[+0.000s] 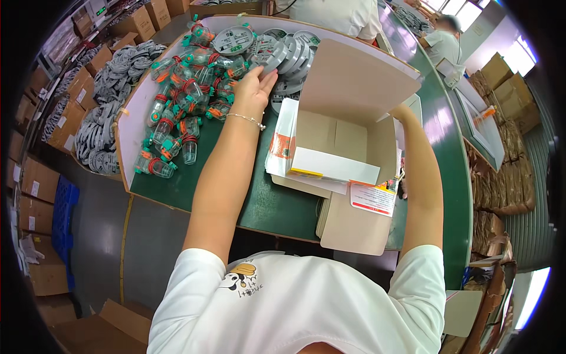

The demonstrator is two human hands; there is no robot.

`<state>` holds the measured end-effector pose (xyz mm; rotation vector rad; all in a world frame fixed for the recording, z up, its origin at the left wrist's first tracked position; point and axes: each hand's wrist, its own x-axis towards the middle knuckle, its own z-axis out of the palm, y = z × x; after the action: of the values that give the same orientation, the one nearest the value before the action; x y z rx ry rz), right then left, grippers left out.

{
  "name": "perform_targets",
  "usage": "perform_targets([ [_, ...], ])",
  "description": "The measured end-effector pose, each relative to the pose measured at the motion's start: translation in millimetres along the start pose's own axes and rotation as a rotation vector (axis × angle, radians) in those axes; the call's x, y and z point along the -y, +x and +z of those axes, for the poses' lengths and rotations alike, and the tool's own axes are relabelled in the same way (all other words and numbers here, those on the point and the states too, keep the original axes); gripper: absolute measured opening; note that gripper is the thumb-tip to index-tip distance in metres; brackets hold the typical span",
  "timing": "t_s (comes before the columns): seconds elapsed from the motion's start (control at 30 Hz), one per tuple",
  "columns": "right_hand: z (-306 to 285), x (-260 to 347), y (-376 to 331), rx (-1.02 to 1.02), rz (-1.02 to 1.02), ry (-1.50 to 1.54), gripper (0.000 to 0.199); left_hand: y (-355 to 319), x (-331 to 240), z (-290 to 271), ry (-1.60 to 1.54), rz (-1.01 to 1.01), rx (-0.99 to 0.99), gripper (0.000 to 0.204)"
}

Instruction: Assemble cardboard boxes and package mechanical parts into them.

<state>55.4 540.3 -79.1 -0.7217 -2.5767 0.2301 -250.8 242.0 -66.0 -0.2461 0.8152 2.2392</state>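
My left hand (pixel 252 91), a thin bracelet at its wrist, reaches to the near edge of a row of grey round plastic discs (pixel 273 57). Its fingers are apart and touch or nearly touch the closest tilted disc. In front of me stands a white cardboard box (pixel 336 162) with a plain brown inside, its lid raised and nothing visible in it. My right hand (pixel 401 112) is at the far right side of this box, its fingers hidden behind the cardboard. Left of my left hand lie several clear bottles (pixel 188 105) with teal caps and red rings.
The green table (pixel 262 203) has a raised pale rim. Flat cardboard pieces (pixel 356 227) stick out over its near edge. Grey rings fill cartons (pixel 97 147) at the left, near a blue pallet (pixel 63 218). Another person (pixel 443 44) is at the far right; someone in white (pixel 330 17) is across the table.
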Motion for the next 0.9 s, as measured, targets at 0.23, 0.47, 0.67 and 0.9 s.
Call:
perform_targets([
  [0.23,-74.2,78.7,-32.6,-0.237,0.231,0.35,0.029,-92.0,-47.2,-15.9,0.219,0.26,0.409,0.035],
  [0.47,-140.6,229.4,-116.0,-0.544,0.145,0.798,0.023,-215.9,-49.7,-47.2,0.523,0.539,0.614,0.053],
  [0.67,-104.8,326.3,-164.7,-0.311,-0.241,0.739,0.032,-254.1,-7.0,-67.4,0.55,0.617,0.743,0.057],
  [0.9,-73.4,336.4,-182.3,-0.476,-0.354,0.43,0.033,-265.2,11.6,-72.7,0.603,0.515,0.725,0.054],
])
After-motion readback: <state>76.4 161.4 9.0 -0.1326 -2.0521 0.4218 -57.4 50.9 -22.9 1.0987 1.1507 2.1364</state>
